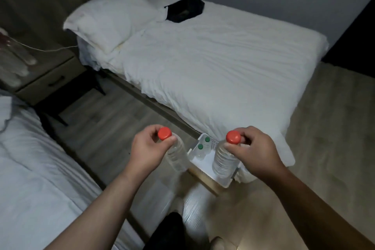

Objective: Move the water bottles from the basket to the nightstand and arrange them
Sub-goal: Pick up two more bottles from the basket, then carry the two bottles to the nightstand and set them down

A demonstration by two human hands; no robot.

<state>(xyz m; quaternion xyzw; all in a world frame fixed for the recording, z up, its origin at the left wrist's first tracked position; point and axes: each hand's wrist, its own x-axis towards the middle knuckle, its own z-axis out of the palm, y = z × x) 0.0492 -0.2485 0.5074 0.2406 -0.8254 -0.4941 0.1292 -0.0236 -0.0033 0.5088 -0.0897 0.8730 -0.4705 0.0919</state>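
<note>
Each hand, left hand [149, 148] and right hand [256, 149], pinches 1 upright red-capped bottle [176, 155] by its neck; the nightstand [45, 75] lies far left, nearer the left hand.

The room is dim and bluish-grey, the picture soft and grainy throughout. A pale glare patch lies on the floor [194, 209] just below and between the left hand [149, 148] and right hand [254, 148]. Far up-left of the left hand, the nightstand [46, 79] and its bottles smear with blur. Straight lines bow toward the edges, and the corners darken
</note>
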